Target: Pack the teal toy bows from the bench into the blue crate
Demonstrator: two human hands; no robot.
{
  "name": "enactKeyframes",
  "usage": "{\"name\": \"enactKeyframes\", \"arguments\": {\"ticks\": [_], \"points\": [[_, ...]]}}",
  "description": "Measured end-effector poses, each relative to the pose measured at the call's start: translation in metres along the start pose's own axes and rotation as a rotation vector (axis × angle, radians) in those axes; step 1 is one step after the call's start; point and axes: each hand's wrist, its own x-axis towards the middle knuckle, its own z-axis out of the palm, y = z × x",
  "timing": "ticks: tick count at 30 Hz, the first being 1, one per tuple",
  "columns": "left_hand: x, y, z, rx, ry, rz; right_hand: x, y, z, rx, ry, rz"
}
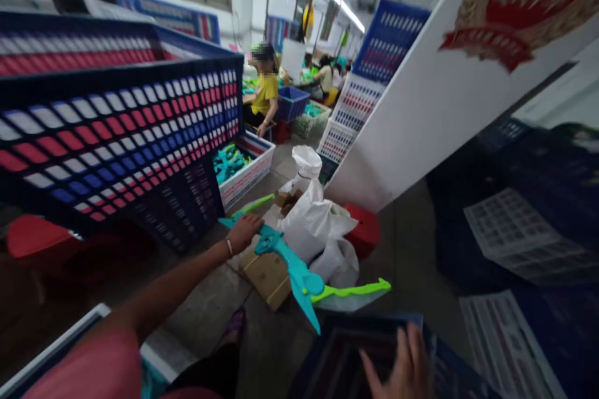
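Note:
My left hand [245, 232] is closed around one end of a turquoise plastic toy bow [292, 262] with lime-green tips. The bow slants down to the right in mid-air, in front of white sacks and a cardboard box. Lower right, my right hand [406, 365] is open, thumb and fingers apart, with nothing seen in it. It is over or beside a dark blue crate [355, 330]; whether it touches the crate I cannot tell. A white crate [248, 181] on the floor ahead holds several similar turquoise and green pieces.
A large dark blue slatted crate [121, 131] stands close on the left. White sacks [311, 218], a cardboard box [267, 277] and a red stool [362, 230] crowd the floor ahead. Stacked crates [358, 96] and a white panel [412, 87] flank the right. A person in yellow [266, 93] sits beyond.

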Motion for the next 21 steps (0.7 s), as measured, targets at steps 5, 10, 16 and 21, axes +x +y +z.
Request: {"name": "enactKeyframes", "arguments": {"ticks": [5,10,16,21], "points": [[0.067,-0.034,-0.011,0.183,-0.08,0.2,0.12,-0.069,0.023,0.178,-0.416,-0.445],[0.116,-0.061,-0.018,0.145,-0.11,0.196,0.179,-0.085,0.08,0.17,-0.521,-0.654],[0.169,-0.084,-0.02,0.173,-0.074,0.154,0.224,-0.093,0.148,0.136,-0.327,-0.909],[0.199,-0.111,-0.026,0.184,0.124,-0.063,0.283,-0.106,0.205,0.029,-0.199,-0.878]]}}
